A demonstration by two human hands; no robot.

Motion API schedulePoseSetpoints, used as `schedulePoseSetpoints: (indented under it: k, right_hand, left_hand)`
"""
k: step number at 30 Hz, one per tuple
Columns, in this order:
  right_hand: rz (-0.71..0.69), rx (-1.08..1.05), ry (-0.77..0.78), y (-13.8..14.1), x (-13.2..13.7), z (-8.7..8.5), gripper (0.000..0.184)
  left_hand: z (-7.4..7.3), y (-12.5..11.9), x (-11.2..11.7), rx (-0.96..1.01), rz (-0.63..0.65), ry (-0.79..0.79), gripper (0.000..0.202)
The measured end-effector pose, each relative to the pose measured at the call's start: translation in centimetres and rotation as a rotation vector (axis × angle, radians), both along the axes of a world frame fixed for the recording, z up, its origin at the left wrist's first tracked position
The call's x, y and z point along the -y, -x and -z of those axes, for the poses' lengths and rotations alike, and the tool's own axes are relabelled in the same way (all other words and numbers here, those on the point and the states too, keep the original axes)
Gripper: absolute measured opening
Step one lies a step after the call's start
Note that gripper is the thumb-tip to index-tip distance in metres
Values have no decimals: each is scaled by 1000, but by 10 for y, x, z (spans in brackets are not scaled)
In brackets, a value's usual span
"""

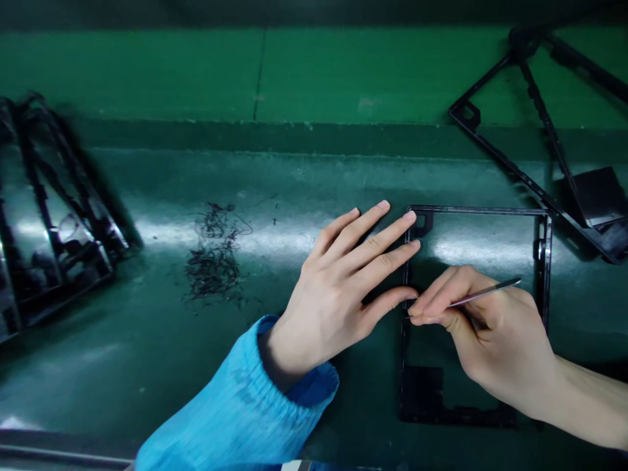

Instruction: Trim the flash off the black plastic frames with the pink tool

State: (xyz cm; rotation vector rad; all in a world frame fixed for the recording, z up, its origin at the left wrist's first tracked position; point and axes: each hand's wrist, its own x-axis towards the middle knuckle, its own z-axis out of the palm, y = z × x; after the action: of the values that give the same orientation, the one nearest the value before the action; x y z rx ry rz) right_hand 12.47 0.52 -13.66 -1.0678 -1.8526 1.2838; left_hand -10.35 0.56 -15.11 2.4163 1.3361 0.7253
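Observation:
A black rectangular plastic frame (pixel 481 210) lies flat on the green work surface, with a square panel in its lower left corner. My left hand (pixel 343 281) is spread out, its fingertips resting on or beside the frame's left edge. My right hand (pixel 495 333) pinches a thin metal tool (pixel 483 292), blade or pick I cannot tell. The tool slants across the hand, and its lower tip meets the frame's left edge close to my left thumb. Part of the frame's right and lower side is hidden beneath my right hand and forearm.
Thin black shavings (pixel 213 261) lie in a loose heap left of my left hand. More black frames (pixel 510 167) overlap at the upper right, one close to the frame's corner. A pile of similar frames (pixel 49 216) stands at the far left. A raised green ledge (pixel 314 78) runs along the back.

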Motion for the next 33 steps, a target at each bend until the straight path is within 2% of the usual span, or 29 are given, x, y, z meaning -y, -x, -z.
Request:
schedulePoseSetpoints:
  k: [17,22,25,29,31,33]
  right_hand:
    - [-8,-6,29,-1,1,2,27]
    - [32,-134,103,-5,2,-2,20]
    - [82,-46,-26,-10,-10,-12,17]
    - [49,115,-404,-6,-36,-19,27]
    - [-13,158,-499,1,-46,-14,34]
    - [-79,196,-551,7,-51,-4,33]
  left_hand:
    - [2,0,0,-9,-2,-9,42]
    - [1,1,0,11,7,-4,42]
    - [3,2,-1,2,16,-15,46]
    - [6,2,-3,39,36,-28,50]
    - [5,3,-2,115,24,-35,39]
    - [1,5,4,185,-45,-53,21]
